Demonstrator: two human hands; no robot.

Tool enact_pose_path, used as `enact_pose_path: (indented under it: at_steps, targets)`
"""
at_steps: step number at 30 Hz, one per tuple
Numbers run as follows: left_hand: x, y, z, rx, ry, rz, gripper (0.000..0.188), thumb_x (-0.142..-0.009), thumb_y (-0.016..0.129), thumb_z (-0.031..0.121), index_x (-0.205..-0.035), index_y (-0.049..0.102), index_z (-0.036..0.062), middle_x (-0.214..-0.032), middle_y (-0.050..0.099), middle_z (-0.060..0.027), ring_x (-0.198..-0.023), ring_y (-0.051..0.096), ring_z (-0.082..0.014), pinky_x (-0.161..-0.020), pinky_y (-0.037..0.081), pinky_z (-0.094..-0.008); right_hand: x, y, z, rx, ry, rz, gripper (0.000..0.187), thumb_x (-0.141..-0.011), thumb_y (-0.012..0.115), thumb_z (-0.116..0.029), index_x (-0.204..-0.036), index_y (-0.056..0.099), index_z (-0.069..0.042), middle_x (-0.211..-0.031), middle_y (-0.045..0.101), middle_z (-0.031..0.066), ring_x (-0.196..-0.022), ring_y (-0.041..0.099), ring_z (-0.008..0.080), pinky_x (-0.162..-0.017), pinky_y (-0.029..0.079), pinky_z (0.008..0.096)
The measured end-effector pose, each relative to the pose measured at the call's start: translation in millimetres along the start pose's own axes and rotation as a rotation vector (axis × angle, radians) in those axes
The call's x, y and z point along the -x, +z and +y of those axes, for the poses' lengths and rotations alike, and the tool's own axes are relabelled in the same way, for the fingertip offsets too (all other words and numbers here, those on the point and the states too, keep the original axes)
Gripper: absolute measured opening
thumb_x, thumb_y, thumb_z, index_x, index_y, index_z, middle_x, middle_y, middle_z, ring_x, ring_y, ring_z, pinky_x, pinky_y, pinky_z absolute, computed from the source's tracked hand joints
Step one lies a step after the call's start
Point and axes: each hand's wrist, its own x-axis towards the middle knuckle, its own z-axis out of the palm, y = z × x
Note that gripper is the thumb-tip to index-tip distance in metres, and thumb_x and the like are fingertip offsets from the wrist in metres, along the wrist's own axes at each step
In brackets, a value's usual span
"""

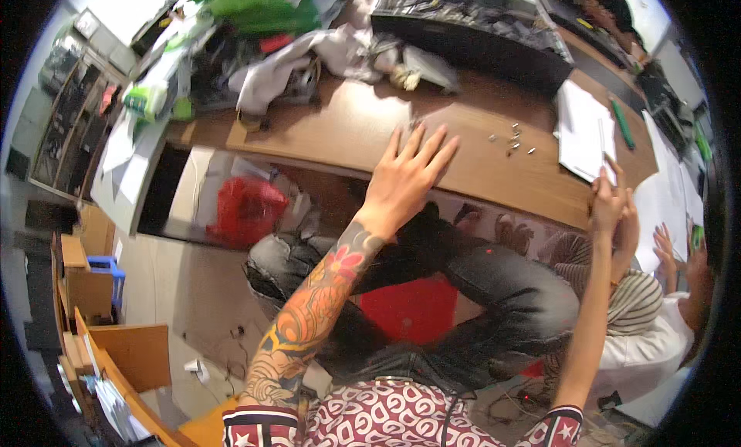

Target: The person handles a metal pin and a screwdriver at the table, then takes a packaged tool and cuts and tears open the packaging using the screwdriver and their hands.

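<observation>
In the head view I see my left hand (pixel 405 177) stretched forward with its fingers spread and flat, reaching over the near edge of the brown wooden desk (pixel 347 126); it grips nothing. A small scatter of metal screws (pixel 512 138) lies on the desk to the right of that hand and slightly beyond its fingertips, apart from them, with bare wood between. My right hand (pixel 610 204) is raised at the right end of the desk, fingers pointing up and loosely together, and its fingertips meet the near corner of a stack of white papers (pixel 583 126); whether it pinches a sheet I cannot tell. A green pen (pixel 622 123) lies just beyond the papers. An open black equipment case (pixel 471 34) sits at the far side of the desk, well behind the screws. Grey cloth (pixel 309 57) is heaped to its left. Another person in a white shirt (pixel 648 339) sits low at my right.
</observation>
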Motion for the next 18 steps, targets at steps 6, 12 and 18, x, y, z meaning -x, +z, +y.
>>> enact_pose_path:
  at_steps: [6, 12, 18]
  targets:
    - [0.8, 11.4, -6.8, -0.061, 0.0, 0.152, 0.058, -0.085, 0.055, 0.016, -0.142, 0.043, 0.0145, -0.143, 0.048, -0.0121, -0.127, 0.049, -0.0371, -0.106, 0.036, -0.0581, -3.7, 2.3, -15.0, -0.134, 0.098, -0.004, 0.028, -0.098, 0.053, -0.01, -0.125, 0.061, -0.01, -0.066, 0.046, -0.0069, -0.053, 0.035, -0.0002, -0.043, 0.025, 0.0171]
    - [3.3, 12.1, -5.2, -0.151, -0.005, 0.147, 0.049, -0.092, 0.049, 0.022, -0.138, 0.05, 0.007, -0.143, 0.049, -0.016, -0.128, 0.049, -0.0403, -0.107, 0.029, -0.0655, 9.3, 7.3, -37.0, 0.04, 0.04, -0.033, 0.027, -0.098, 0.054, -0.013, -0.123, 0.062, -0.008, -0.064, 0.043, -0.0056, -0.048, 0.034, 0.0023, -0.04, 0.023, 0.019]
    - [12.6, 4.9, -9.7, -0.053, -0.028, 0.112, 0.052, -0.088, 0.051, 0.022, -0.138, 0.048, 0.009, -0.14, 0.05, -0.0141, -0.127, 0.048, -0.0369, -0.108, 0.034, -0.0577, 24.0, 23.3, -45.5, -0.092, 0.103, 0.036, 0.03, -0.097, 0.054, -0.009, -0.126, 0.056, -0.003, -0.063, 0.04, -0.0056, -0.047, 0.031, 0.0017, -0.041, 0.022, 0.0192]
